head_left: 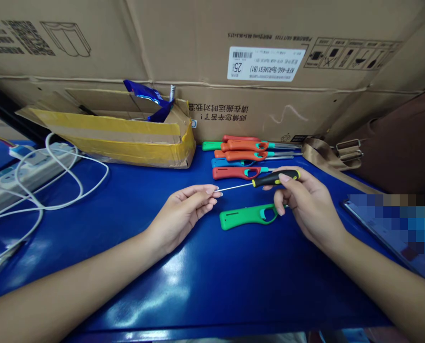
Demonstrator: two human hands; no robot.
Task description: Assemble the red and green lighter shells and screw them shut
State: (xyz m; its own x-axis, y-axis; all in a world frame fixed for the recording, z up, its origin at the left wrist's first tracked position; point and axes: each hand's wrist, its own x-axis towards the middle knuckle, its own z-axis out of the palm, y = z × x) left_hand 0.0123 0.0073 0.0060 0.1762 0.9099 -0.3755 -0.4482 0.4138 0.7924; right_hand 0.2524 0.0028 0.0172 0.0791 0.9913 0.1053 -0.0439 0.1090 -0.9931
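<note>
My right hand [305,202] grips a screwdriver [269,179] by its black and yellow handle and also holds the trigger end of a green lighter [246,216] that lies on the blue table [126,238]. The screwdriver's thin metal shaft points left. My left hand [185,209] pinches the shaft's tip between thumb and fingers. Both hands hover just above the table, in front of a row of lighters.
Several orange, red, blue and green lighters [244,157] lie at the back. A yellow-taped cardboard box [126,136] stands to the left, large cartons [212,57] behind. A power strip [23,171] with white cables [55,190] lies far left. A brown bag [398,138] and tablet [394,228] sit right.
</note>
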